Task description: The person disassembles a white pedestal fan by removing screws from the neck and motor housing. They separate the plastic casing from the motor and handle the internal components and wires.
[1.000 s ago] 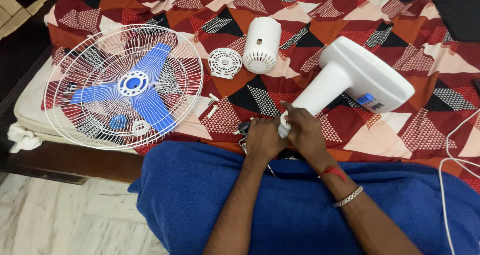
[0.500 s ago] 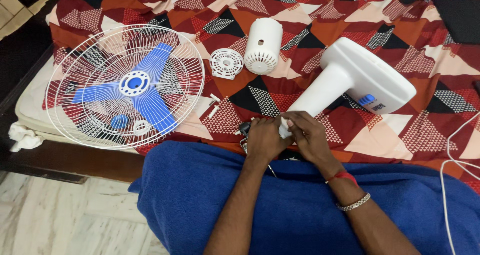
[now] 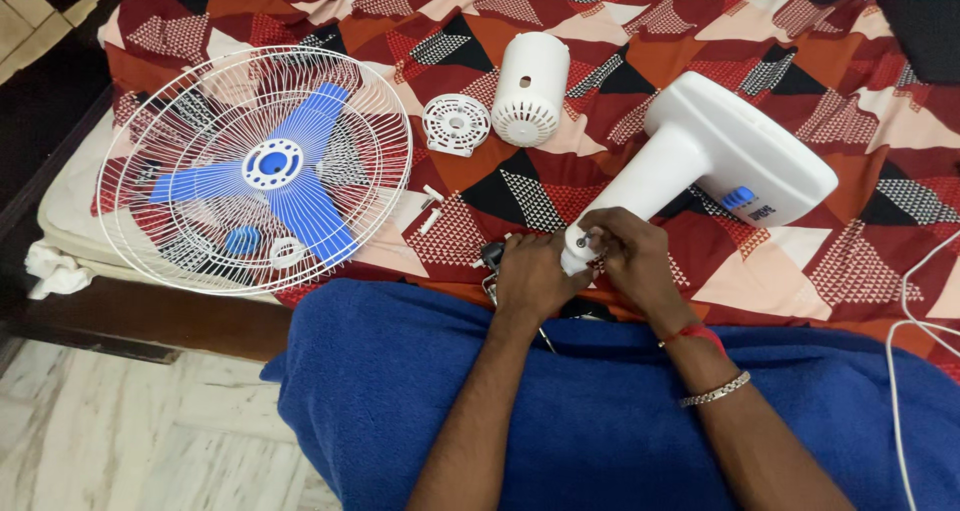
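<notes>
Fan stand (image 3: 700, 166), smooth white plastic, neck end w/ both hands (image 3: 585, 271), seemingly.

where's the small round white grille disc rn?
Head view, upper middle: the round grille disc lies flat on the patterned bedspread, between the fan cage and the white motor cover.

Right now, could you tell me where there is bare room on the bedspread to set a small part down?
Bare patches: right of the white fan base, toward the white cable, and between the wire fan guard with blue blades and the hands. It is crowded around the round white vent disc, the white cylindrical motor cover and the neck end.
</notes>
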